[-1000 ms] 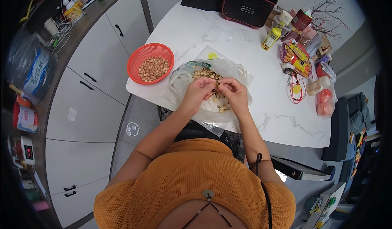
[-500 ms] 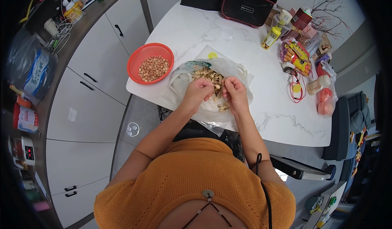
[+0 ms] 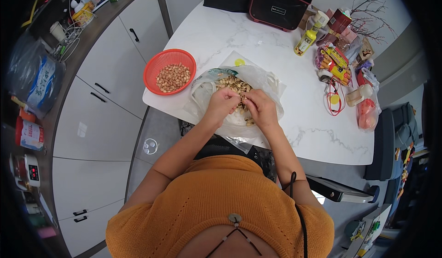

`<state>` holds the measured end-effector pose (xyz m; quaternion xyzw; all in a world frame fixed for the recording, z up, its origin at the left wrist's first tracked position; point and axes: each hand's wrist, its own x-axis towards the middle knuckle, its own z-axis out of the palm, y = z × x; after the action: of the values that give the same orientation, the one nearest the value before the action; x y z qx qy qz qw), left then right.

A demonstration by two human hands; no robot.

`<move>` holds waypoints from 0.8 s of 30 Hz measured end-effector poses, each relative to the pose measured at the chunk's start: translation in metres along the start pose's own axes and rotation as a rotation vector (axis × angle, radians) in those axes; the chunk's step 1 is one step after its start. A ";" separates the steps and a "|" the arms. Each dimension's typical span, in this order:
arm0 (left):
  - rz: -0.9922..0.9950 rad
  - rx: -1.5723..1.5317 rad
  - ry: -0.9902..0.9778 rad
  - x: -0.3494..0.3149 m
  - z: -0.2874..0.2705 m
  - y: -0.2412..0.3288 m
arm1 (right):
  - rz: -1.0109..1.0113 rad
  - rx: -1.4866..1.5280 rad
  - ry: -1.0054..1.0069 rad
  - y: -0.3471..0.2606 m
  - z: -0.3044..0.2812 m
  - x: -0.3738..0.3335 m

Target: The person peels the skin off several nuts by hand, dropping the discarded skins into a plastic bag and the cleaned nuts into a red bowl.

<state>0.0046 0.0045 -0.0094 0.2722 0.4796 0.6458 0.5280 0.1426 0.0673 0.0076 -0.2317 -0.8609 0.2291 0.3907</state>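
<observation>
My left hand (image 3: pixel 223 106) and my right hand (image 3: pixel 262 109) meet over an open, clear plastic bag (image 3: pixel 201 95) on the table. Their fingertips are pinched together on a peanut, mostly hidden by the fingers. Beneath them, the bag holds a heap of peanuts and broken shells (image 3: pixel 234 82), and a few more pieces lie near my right wrist. To the left of the bag stands a red plastic basket (image 3: pixel 150 68) with shelled, pinkish-brown peanut kernels (image 3: pixel 173 77) on its bottom.
At the back of the white marbled table (image 3: pixel 221 32) stands a dark appliance with red trim (image 3: pixel 276 7). Along the right side are a yellow bottle (image 3: pixel 305 42), snack packs (image 3: pixel 334 64), a red cord (image 3: pixel 341 97) and a bagged red item (image 3: pixel 367 113). White cabinets (image 3: pixel 99 120) curve along the left.
My right hand has moved left and turned inward, so its fingertips now touch those of my left hand at the peanut. My left hand stays nearly in place.
</observation>
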 end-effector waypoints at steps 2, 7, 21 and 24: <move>0.004 -0.001 0.005 -0.001 0.002 0.001 | 0.047 0.093 0.012 0.004 0.003 -0.002; 0.046 0.019 -0.008 -0.002 0.005 0.000 | 0.214 0.313 0.055 0.011 0.013 -0.010; 0.129 0.101 0.051 0.004 0.005 -0.005 | 0.768 1.211 0.027 0.008 0.025 -0.010; 0.155 0.119 0.061 0.003 0.006 -0.005 | 0.808 1.294 0.034 0.010 0.026 -0.011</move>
<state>0.0109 0.0097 -0.0116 0.3196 0.5105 0.6631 0.4444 0.1306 0.0632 -0.0193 -0.2572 -0.3969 0.8095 0.3477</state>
